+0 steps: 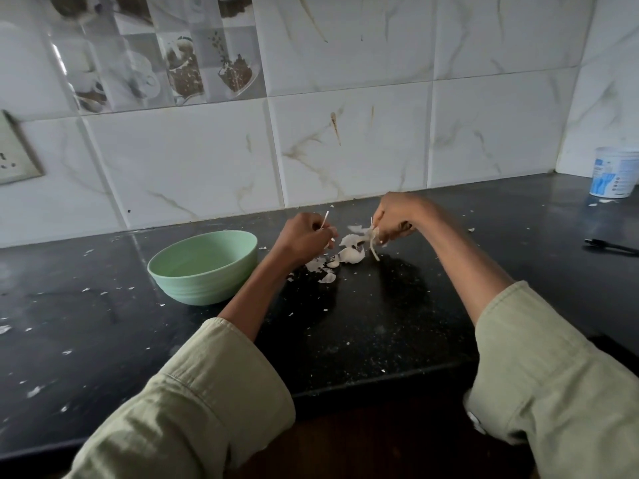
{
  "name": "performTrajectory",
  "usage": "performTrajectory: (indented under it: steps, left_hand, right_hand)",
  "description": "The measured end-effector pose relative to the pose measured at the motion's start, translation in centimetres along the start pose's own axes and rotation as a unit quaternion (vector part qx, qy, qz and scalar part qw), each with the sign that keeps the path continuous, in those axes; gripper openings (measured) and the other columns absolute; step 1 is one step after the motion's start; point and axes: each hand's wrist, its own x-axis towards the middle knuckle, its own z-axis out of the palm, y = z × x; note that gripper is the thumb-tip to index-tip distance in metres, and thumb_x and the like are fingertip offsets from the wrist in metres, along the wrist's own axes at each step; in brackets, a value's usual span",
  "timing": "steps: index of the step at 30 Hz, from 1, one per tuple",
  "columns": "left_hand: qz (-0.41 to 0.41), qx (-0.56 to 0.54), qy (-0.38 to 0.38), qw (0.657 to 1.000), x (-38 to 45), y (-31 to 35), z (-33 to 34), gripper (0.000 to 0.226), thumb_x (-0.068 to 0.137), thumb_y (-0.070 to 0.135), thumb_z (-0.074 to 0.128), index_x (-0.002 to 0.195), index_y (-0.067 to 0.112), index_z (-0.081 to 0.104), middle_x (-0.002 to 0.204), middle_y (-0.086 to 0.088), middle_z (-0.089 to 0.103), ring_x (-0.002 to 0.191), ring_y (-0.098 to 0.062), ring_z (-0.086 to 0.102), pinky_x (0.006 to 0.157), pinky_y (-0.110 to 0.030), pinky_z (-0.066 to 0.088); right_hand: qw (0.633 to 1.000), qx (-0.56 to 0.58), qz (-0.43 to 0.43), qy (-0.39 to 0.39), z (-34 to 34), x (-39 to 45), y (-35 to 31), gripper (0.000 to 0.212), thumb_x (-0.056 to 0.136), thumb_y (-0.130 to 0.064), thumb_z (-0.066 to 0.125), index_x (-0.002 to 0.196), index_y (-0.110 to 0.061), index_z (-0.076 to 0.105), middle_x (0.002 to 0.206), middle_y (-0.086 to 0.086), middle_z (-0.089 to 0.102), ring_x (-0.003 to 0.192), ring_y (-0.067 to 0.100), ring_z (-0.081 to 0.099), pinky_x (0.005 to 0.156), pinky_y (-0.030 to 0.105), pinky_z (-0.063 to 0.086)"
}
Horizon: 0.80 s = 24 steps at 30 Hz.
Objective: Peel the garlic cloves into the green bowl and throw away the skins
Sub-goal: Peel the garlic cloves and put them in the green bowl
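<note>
— Where's the green bowl [204, 267]?
— Upright on the dark counter, left of the garlic; nothing visible inside it.
— And the garlic?
— A white garlic piece [352, 254] lies among loose papery skins [326, 271], right of the bowl.

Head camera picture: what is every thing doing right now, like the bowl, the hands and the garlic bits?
Green bowl: upright on the counter, looks empty.
Left hand: fingers curled, pinching a thin strip of skin.
Right hand: fingers curled round garlic with skin hanging down.
Garlic skins: loose, lying on the counter between the hands.
White tub: upright at the far right; lid cannot tell.
Black utensil: lying flat, untouched.
</note>
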Motion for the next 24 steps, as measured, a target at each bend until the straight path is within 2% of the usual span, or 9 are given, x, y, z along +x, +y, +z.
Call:
performTrajectory:
  steps: [4,6,8,10,13,16,18,20,24]
  left_hand:
    - [-0.015,-0.023,-0.023,0.999,-0.1,0.3,-0.1,0.025,0.094,0.011,0.056,0.08,0.019,0.076,0.085,-0.003,0.08,0.077,-0.016,0.071,0.08,-0.039,0.061]
    - [-0.014,-0.014,-0.031,0.999,-0.3,0.4,-0.2,0.026,0.096,0.014,0.054,0.083,0.021,0.076,0.084,-0.001,0.079,0.086,-0.018,0.073,0.082,-0.035,0.059]
    - [-0.011,-0.006,-0.033,0.999,-0.4,0.6,-0.2,0.026,0.098,0.017,0.053,0.087,0.021,0.077,0.084,0.001,0.079,0.085,-0.014,0.071,0.076,-0.029,0.056]
    - [-0.011,-0.008,-0.035,0.999,-0.6,0.8,-0.2,0.026,0.098,0.016,0.054,0.088,0.02,0.077,0.082,0.002,0.078,0.082,-0.012,0.069,0.073,-0.027,0.053]
    - [-0.024,-0.028,-0.031,0.999,-0.4,0.5,-0.3,0.025,0.092,0.013,0.054,0.084,0.018,0.077,0.078,0.001,0.079,0.087,-0.022,0.075,0.087,-0.038,0.059]
    - [-0.023,-0.083,-0.039,0.996,-0.2,0.1,-0.5,0.023,0.088,0.022,0.057,0.086,0.013,0.078,0.08,-0.006,0.08,0.086,-0.026,0.077,0.094,-0.047,0.06]
    - [-0.024,-0.106,-0.04,0.993,-0.3,0.2,-0.5,0.036,0.099,0.038,0.059,0.092,0.009,0.078,0.083,-0.01,0.08,0.081,-0.023,0.077,0.083,-0.039,0.061]
    - [-0.034,-0.106,-0.035,0.993,-0.6,0.8,-0.6,0.057,0.107,0.053,0.048,0.097,0.005,0.077,0.086,-0.011,0.08,0.073,-0.018,0.075,0.064,-0.022,0.053]
    - [-0.049,-0.13,-0.024,0.99,-0.4,0.9,-0.6,0.079,0.109,0.06,0.027,0.097,-0.001,0.076,0.085,-0.016,0.078,0.068,-0.02,0.073,0.049,-0.012,0.046]
  right_hand:
    - [0.998,-0.033,-0.043,-0.026,-0.4,-0.6,-0.5,0.033,0.09,-0.003,0.074,0.118,-0.019,0.075,0.082,-0.005,0.065,0.058,0.009,0.048,0.046,0.019,0.04]
    - [0.997,0.031,-0.069,-0.007,-0.5,-0.4,-0.5,0.034,0.091,0.001,0.067,0.111,-0.025,0.075,0.096,-0.002,0.067,0.068,0.011,0.05,0.055,0.021,0.042]
    - [0.987,0.107,-0.116,0.021,-0.6,-0.6,-0.8,0.031,0.091,0.002,0.063,0.108,-0.019,0.078,0.098,-0.002,0.071,0.08,0.017,0.055,0.062,0.026,0.044]
    - [0.977,0.128,-0.168,0.018,-0.6,-0.9,-1.1,0.017,0.091,-0.005,0.072,0.105,-0.013,0.079,0.098,-0.006,0.075,0.089,0.016,0.064,0.074,0.029,0.052]
    - [0.974,0.058,-0.215,-0.045,-0.1,-1.3,-1.8,0.023,0.085,-0.022,0.086,0.103,-0.011,0.079,0.098,0.005,0.078,0.086,0.015,0.068,0.077,0.028,0.052]
    - [0.971,-0.082,-0.214,-0.068,0.7,-0.9,-2.1,0.034,0.077,-0.04,0.089,0.099,-0.019,0.073,0.097,-0.003,0.073,0.083,0.013,0.064,0.067,0.021,0.046]
    - [0.969,-0.107,-0.21,-0.071,1.1,-0.7,-2.2,0.032,0.076,-0.042,0.09,0.092,-0.028,0.066,0.094,-0.008,0.07,0.084,0.011,0.064,0.067,0.023,0.047]
    - [0.969,-0.105,-0.21,-0.072,1.3,-0.5,-2.3,0.029,0.076,-0.042,0.09,0.087,-0.031,0.065,0.094,-0.005,0.073,0.086,0.016,0.068,0.071,0.029,0.051]
    - [0.977,-0.034,-0.207,-0.043,0.9,-0.8,-2.1,0.02,0.086,-0.03,0.084,0.098,-0.016,0.076,0.087,-0.003,0.076,0.077,0.014,0.07,0.073,0.029,0.055]
